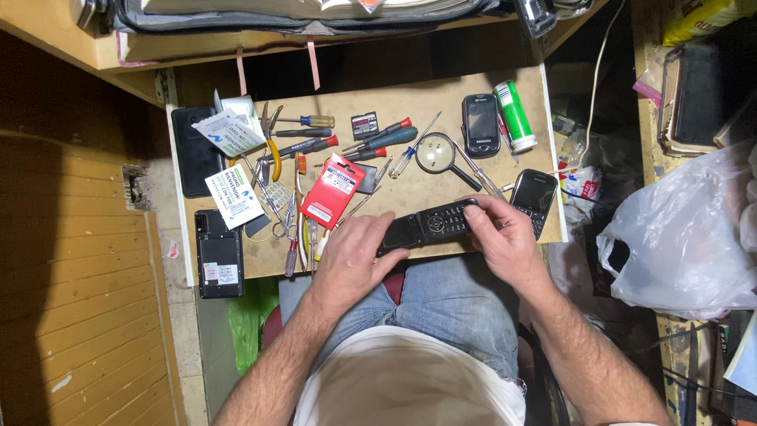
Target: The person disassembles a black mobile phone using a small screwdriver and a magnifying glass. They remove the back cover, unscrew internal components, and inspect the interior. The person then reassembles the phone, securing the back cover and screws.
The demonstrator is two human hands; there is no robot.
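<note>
We look down on a small wooden board [473,170] above the lap. Both hands meet at the board's near edge, around 6 o'clock.

Left hand [352,256]: palm down, fingers curled loosely over the left end of a black flip phone [430,225], touching it. Right hand [505,233]: closed around the phone's right end, fingertips wrapped over the top edge. The phone lies open and flat, keypad up, long axis running 9 to 3 o'clock, held between the two hands just above the board edge.

Around it:
- Red card pack [333,189] at 10 o'clock of the phone, near the left hand.
- Magnifier [438,154] at 12 o'clock, its handle slanting toward the right hand.
- Screwdrivers [374,140] fanned at 11 o'clock, red and blue grips.
- Small black phone [480,125] standing at 1 o'clock, green tube [515,116] just beside it on the right.
- Keypad phone [535,199] at 2 o'clock, just beside the right hand.
- Scissors [286,223] and pliers [272,142] on the left half, among white paper cards [233,197].
- A backless phone [219,254] off the board's left corner, at 9 o'clock.
- White plastic bag [686,237] well apart at 3 o'clock.
</note>
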